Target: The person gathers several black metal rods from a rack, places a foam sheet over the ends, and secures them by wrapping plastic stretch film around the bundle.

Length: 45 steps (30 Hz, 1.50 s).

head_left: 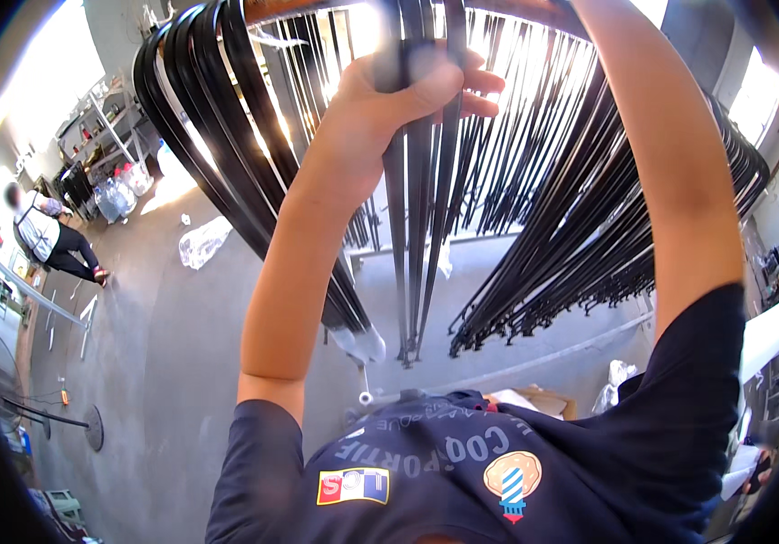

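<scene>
Long black straps hang in a narrow bunch before me, with small dark fittings at their lower ends. My left hand is raised high and closed around the upper part of this bunch, thumb across the front, some fingertips showing beyond it. My right forearm reaches up past the top edge, so that hand is out of sight. To the left hang wider, glossy black straps, looped over at the top. A dense row of thin black straps with hook-like ends hangs to the right.
An orange-brown rail runs along the top. Clear plastic lies on the grey floor. At far left a person stands near shelves; a fan stand is nearer. White plastic lies at the right.
</scene>
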Each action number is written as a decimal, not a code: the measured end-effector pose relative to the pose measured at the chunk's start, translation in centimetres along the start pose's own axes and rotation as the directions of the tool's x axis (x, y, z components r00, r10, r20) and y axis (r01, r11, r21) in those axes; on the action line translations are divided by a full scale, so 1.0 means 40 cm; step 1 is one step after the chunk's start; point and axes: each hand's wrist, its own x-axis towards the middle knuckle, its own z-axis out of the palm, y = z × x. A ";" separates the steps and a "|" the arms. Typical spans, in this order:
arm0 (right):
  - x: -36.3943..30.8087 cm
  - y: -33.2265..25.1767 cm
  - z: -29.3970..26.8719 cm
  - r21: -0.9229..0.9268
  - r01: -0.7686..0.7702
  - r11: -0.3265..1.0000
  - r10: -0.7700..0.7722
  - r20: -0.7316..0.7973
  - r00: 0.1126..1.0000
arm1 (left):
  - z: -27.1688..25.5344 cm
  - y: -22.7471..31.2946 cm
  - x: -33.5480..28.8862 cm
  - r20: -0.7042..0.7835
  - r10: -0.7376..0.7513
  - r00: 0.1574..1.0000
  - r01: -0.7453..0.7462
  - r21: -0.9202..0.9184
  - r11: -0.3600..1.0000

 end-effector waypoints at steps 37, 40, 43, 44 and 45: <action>-1.079 0.051 0.426 0.607 -0.794 0.029 0.048 0.793 0.607 | -0.123 -0.484 -0.541 0.082 -0.520 0.850 0.454 0.384 0.804; -1.076 0.105 0.411 0.601 -0.799 0.032 0.015 0.799 0.601 | -0.052 -0.432 -0.502 -0.037 -0.595 0.803 0.590 0.197 0.783; -1.089 0.117 0.424 0.599 -0.796 -0.084 0.040 0.801 0.598 | 0.041 -0.454 -0.487 -0.148 -0.491 0.859 0.490 -0.044 0.871; -1.091 0.123 0.429 0.574 -0.818 -0.029 -0.055 0.816 0.575 | 0.050 -0.472 -0.491 -0.153 -0.451 0.879 0.460 0.026 0.888; -1.089 0.131 0.433 0.552 -0.833 0.030 -0.145 0.827 0.543 | 0.052 -0.493 -0.494 -0.153 -0.411 0.899 0.427 0.095 0.899</action>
